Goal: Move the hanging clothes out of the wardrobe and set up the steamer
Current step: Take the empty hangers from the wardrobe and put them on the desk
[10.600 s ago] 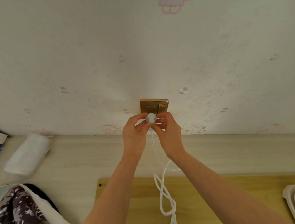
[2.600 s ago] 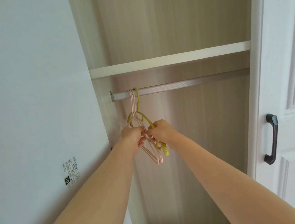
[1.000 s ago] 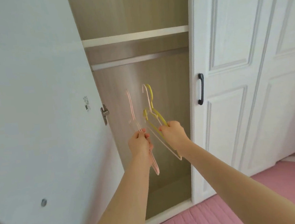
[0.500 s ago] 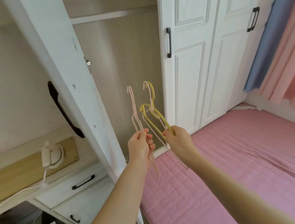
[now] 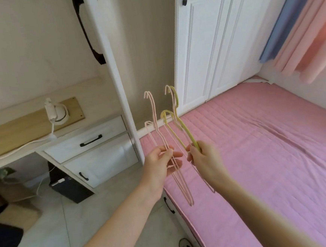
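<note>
My left hand [image 5: 161, 165] grips thin pink hangers [image 5: 155, 124], their hooks pointing up. My right hand [image 5: 204, 159] grips a yellow hanger [image 5: 180, 127] together with another pink one. No clothes hang on any of them. Both hands are held out over the near edge of the pink bed [image 5: 267, 144]. The white steamer [image 5: 57, 113] stands on the wooden desk top [image 5: 12, 133] at the left, its white cord [image 5: 23, 147] trailing leftward. Behind the hands is the open wardrobe [image 5: 148, 46], with its open door [image 5: 113, 72] edge-on.
White desk drawers [image 5: 89, 142] with black handles sit under the desk top. A dark box [image 5: 69, 187] and brown items stand on the tiled floor at left. Closed white wardrobe doors [image 5: 210, 41] and blue and pink curtains [image 5: 296, 25] lie to the right.
The hangers came off the wardrobe rail and split between my two hands. My view has swung down and away from the wardrobe toward the bed and desk; the hands stay level.
</note>
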`<state>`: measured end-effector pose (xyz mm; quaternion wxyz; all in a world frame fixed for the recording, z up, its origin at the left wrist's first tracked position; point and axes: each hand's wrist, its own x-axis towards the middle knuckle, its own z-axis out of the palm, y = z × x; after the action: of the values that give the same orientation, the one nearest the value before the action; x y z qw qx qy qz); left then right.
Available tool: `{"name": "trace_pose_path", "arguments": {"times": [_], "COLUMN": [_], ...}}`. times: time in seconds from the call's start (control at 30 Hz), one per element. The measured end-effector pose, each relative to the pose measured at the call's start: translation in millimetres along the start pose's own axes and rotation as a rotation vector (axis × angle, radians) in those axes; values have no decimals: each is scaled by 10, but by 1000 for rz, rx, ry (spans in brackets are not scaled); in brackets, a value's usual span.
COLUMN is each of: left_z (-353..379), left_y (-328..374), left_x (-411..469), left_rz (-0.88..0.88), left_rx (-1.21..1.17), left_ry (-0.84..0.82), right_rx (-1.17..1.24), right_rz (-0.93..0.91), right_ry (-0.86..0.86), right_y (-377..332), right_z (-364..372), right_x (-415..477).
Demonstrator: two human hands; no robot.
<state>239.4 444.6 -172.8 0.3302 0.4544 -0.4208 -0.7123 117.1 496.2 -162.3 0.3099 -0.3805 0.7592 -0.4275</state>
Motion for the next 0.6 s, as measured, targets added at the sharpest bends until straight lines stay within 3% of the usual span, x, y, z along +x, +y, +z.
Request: {"name": "trace_pose_path", "arguments": {"times": [0.6], "left_z": [279], "left_y": [-1175], "left_x": [-1087], "left_rz": [-47], "left_rx": [55], "left_ry": [355], "right_rx": [-133], "right_rz": [-31], "right_ry": [-340], "right_y": [757], "right_z": [-268], "right_x": [-1056]}}
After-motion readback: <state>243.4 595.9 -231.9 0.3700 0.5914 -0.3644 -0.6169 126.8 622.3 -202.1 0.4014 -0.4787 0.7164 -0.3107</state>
